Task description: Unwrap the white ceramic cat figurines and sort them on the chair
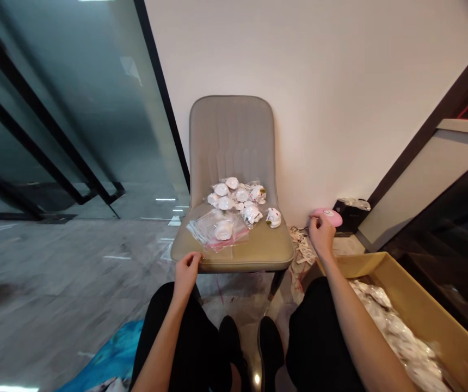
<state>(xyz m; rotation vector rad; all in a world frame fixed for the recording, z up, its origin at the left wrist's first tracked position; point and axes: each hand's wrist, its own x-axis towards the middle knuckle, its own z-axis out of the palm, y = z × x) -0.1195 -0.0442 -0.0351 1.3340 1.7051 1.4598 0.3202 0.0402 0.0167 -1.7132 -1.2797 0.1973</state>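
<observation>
At the front left edge of the chair seat is my left hand (187, 273), its fingertips pressed together; anything between them is too small to make out. My right hand (322, 235) is off the seat's right side, thumb and fingers pinched, close to a pink oval object (332, 218). Whether it touches that object I cannot tell. On the seat lie clear plastic bags (205, 231) with a white item (223, 231) on top. Behind them is a pile of white items in clear wrapping (226, 202). A small white figurine with coloured marks (273, 218) sits at the right, apparently unwrapped.
The grey padded chair (234, 130) stands against a white wall. At my right is a cardboard box (409, 294) holding many wrapped white items (397, 332). A black box (350, 220) and paper strips (304, 246) are on the floor. Blue material (111, 354) lies at lower left, near glass doors (95, 98).
</observation>
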